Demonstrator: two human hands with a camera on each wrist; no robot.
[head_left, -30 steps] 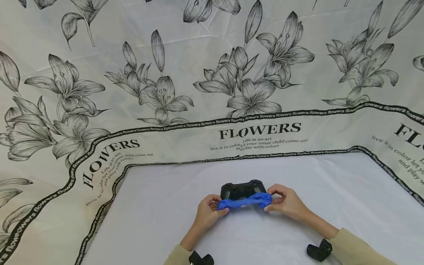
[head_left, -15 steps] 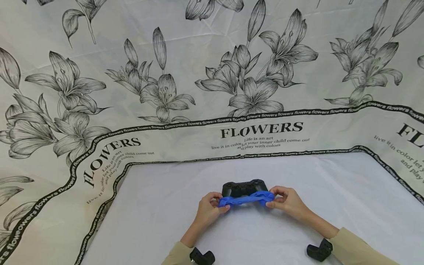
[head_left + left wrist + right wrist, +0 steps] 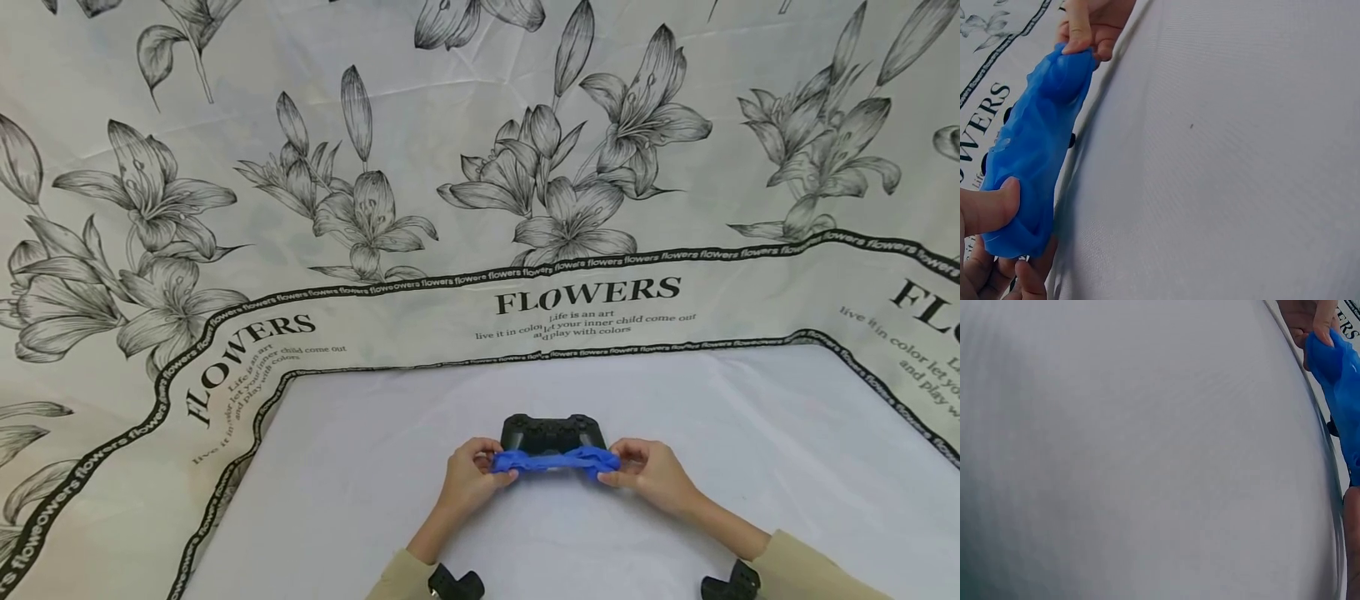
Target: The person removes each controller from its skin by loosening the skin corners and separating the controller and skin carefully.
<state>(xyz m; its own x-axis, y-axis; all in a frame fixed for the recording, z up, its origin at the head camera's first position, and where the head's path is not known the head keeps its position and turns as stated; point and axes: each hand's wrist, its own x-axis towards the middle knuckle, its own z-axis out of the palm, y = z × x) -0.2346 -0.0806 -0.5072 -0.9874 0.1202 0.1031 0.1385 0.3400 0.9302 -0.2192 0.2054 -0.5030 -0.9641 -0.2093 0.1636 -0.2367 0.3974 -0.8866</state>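
A black game controller (image 3: 552, 432) shows in the head view behind a soft, stretchy blue silicone controller cover (image 3: 555, 461). The cover overlaps the controller's near side, and the handles are hidden under or behind it. My left hand (image 3: 471, 477) pinches the cover's left end, thumb in front and fingers behind. At the other end, my right hand (image 3: 654, 473) holds the cover between thumb and fingers. Seen from the left wrist, the wrinkled blue cover (image 3: 1035, 144) hides nearly all of the controller; only small black bits stick out along its edges.
A white cloth (image 3: 360, 500) covers the tabletop beneath both hands. Behind it rises a pale sheet (image 3: 420, 325) printed with black lilies and lettering. Black wrist devices (image 3: 456, 583) sit at both sleeves.
The right hand has dropped a little toward me, so the cover's right end is lower and the cover lies more level. The controller has come slightly nearer; the left hand has barely moved.
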